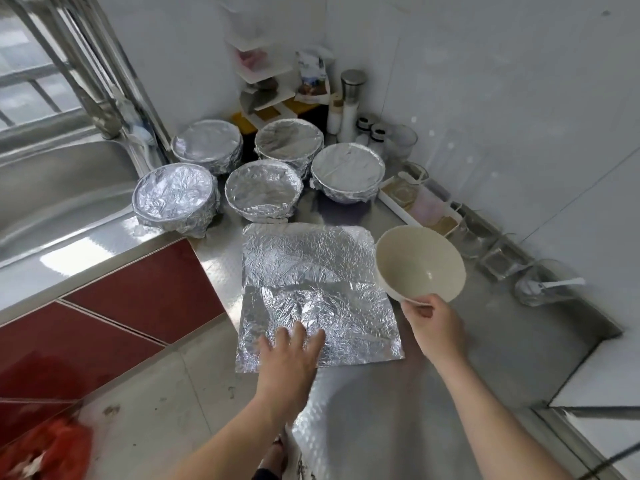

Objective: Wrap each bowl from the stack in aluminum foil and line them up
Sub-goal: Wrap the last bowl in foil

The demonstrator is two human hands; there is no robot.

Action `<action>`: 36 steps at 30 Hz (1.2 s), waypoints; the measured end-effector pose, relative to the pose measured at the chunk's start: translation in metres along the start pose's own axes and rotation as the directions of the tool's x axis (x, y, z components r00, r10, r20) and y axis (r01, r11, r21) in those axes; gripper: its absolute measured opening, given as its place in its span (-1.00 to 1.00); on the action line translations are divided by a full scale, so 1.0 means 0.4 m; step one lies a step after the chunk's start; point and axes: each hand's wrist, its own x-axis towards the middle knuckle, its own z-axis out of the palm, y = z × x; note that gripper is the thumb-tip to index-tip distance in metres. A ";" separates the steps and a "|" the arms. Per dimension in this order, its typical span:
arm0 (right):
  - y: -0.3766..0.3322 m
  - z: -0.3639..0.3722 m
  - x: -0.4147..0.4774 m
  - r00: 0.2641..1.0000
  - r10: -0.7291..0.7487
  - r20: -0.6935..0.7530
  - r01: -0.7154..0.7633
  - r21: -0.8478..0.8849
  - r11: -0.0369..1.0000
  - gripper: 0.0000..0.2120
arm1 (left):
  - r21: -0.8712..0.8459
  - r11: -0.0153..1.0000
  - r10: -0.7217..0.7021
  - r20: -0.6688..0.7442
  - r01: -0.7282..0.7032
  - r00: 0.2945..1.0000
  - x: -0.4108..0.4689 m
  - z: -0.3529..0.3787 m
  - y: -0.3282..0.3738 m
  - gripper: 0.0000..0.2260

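In the head view, a crinkled foil sheet (313, 271) lay flat on the steel counter (381, 410), with a crease or overlap running across its middle. The left hand (291, 355) rested on the near left part of the foil sheet, palm down, fingers straight and spread, holding nothing. The right hand (433, 323) was just off the foil sheet's right edge, and its thumb and curled fingers pinched the near rim of a bare bowl (419, 263). That bowl was cream-coloured and held up off the counter just beside the foil sheet's right edge, tilted so that its empty inside faced the camera. Beyond the foil sheet's far edge stood five wrapped bowls (262, 187), each covered in foil: three in a nearer row and two behind them. The middle one of the nearer row stood just beyond the sheet's far edge. To the far left of the foil sheet lay a steel sink (52, 188), and below its left edge were red cabinet fronts (138, 299). Jars (377, 133) and small containers stood along the wall to the right of the foil sheet.
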 end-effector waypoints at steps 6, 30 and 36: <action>-0.021 0.010 -0.008 0.924 -0.306 -0.228 0.312 -0.010 0.950 -0.93 | 0.046 0.999 0.013 0.033 -0.015 0.999 0.005 -0.013 0.006 -0.20; -0.028 0.145 -0.047 0.862 -0.413 0.295 0.437 -0.017 0.900 -0.82 | -0.093 0.960 0.272 0.085 -0.265 0.958 0.046 -0.031 0.019 -0.50; -0.027 0.115 -0.063 0.959 -0.234 0.162 0.235 0.012 0.972 -0.17 | -0.065 0.969 0.240 0.007 -0.239 0.971 0.063 -0.035 0.043 -0.47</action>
